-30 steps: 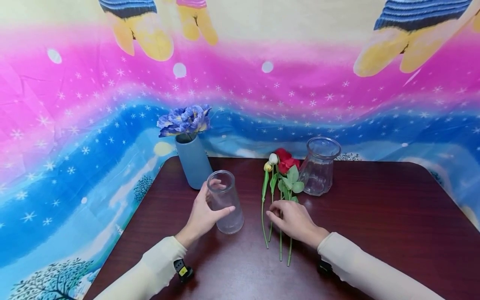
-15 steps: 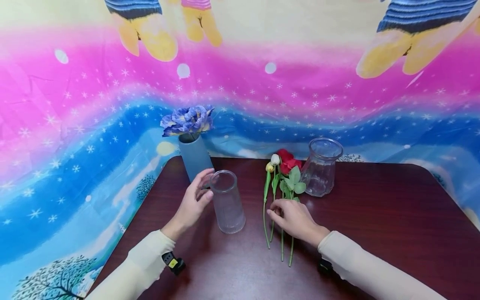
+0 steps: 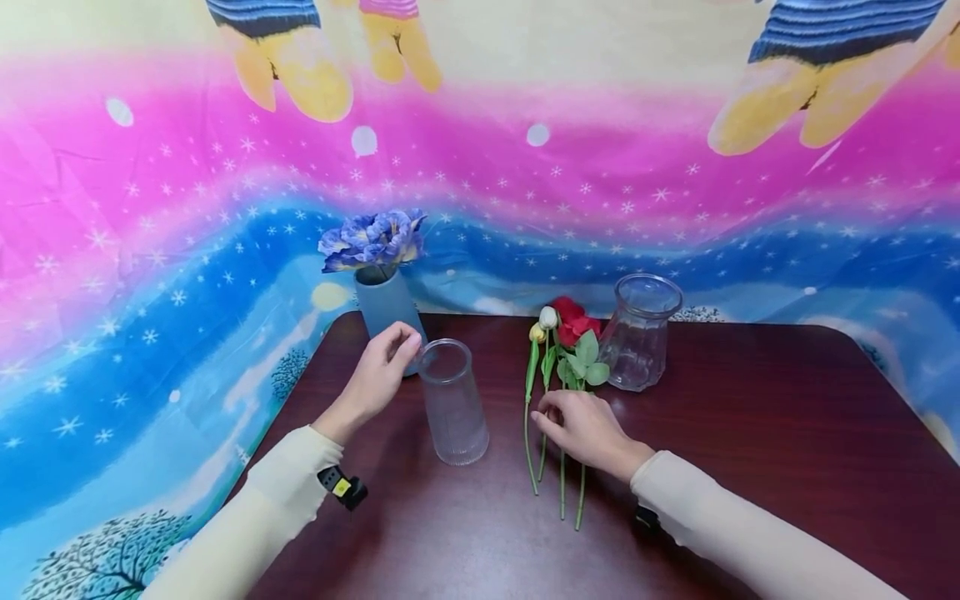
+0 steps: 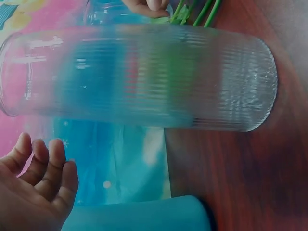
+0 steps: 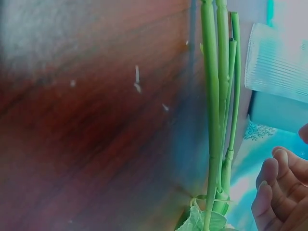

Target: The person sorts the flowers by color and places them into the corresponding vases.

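Note:
A clear ribbed glass vase (image 3: 457, 421) stands upright on the table. Just left of its rim is my left hand (image 3: 371, 375), fingers loosely bent; the left wrist view shows a gap between these fingertips (image 4: 57, 149) and the glass. My right hand (image 3: 588, 429) hovers over the green stems (image 5: 211, 96) of several flowers lying side by side, its relaxed fingers (image 5: 267, 171) holding nothing. Red roses (image 3: 576, 323), a white tulip (image 3: 548, 317) and a yellow tulip (image 3: 537, 333) form the flower heads. The hand covers part of the stems.
Behind my left hand a blue vase (image 3: 382, 304) holds blue-purple flowers (image 3: 375, 240). A second clear glass vase (image 3: 636, 354) with a flared rim stands right of the roses. The dark wooden table (image 3: 787, 433) meets a printed cloth backdrop (image 3: 480, 183) at its far edge.
My left hand was around the ribbed vase a second ago; it has let go and drawn back to the left. The vase stays in place, and my right hand has hardly moved.

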